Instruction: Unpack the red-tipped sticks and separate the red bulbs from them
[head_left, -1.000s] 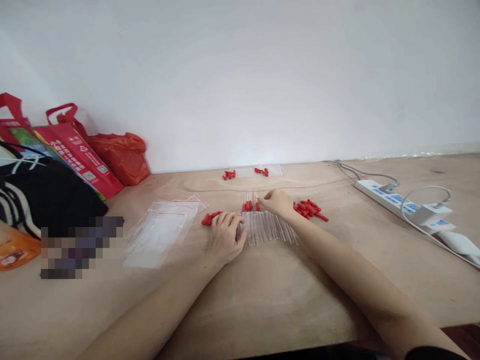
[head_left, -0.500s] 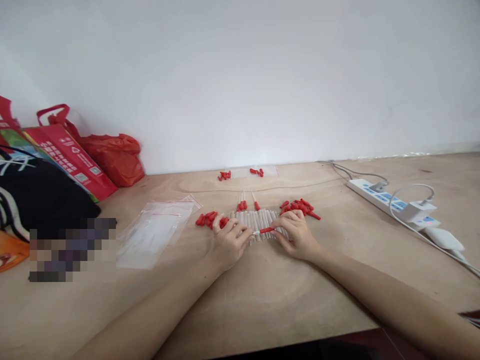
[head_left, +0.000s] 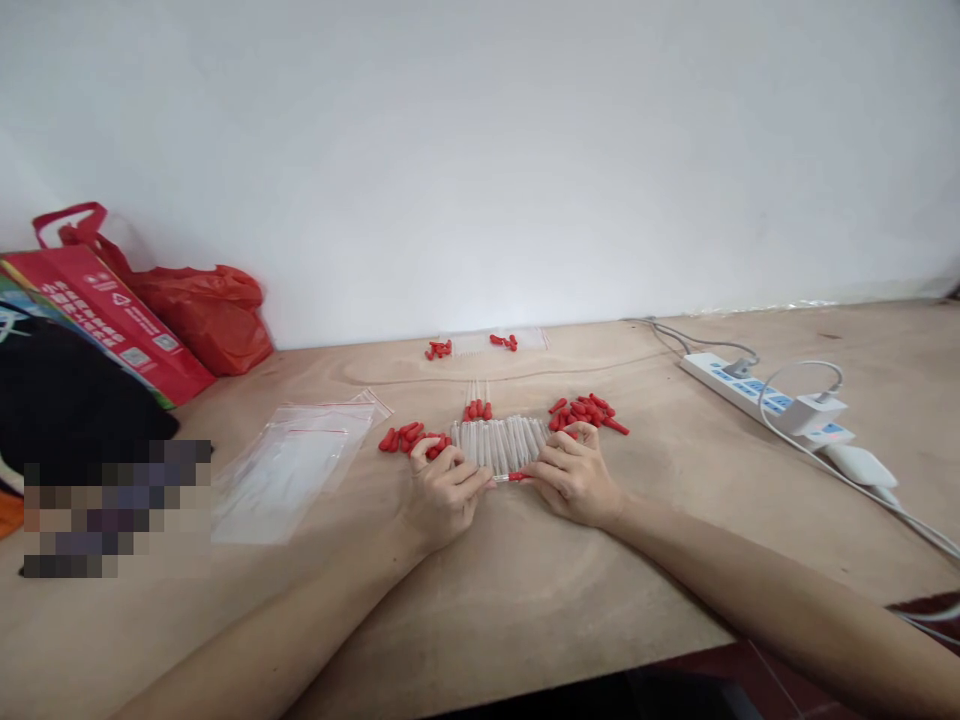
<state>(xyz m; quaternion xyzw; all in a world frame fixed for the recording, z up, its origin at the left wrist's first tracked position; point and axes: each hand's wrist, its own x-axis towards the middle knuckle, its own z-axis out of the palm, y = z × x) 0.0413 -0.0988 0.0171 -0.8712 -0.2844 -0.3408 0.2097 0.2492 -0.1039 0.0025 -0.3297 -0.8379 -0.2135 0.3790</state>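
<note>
A row of clear plastic tubes (head_left: 499, 440) lies on the wooden table (head_left: 525, 590). Just in front of it my left hand (head_left: 442, 492) and my right hand (head_left: 574, 478) meet, each pinching one end of a single clear tube with a red cap (head_left: 516, 476). Loose red caps lie in a pile (head_left: 585, 410) behind my right hand and in a smaller pile (head_left: 401, 438) behind my left hand. Three capped tubes (head_left: 476, 405) lie just beyond the row.
Clear zip bags (head_left: 289, 465) lie to the left. Red bags (head_left: 202, 310) and a black bag (head_left: 67, 400) stand at the far left by the wall. A white power strip (head_left: 757, 395) with cables lies at the right. More red caps (head_left: 469, 345) lie by the wall.
My right hand has come back from the far side of the tube row with a red cap. Both hands now hold one tube between them at the row's front edge.
</note>
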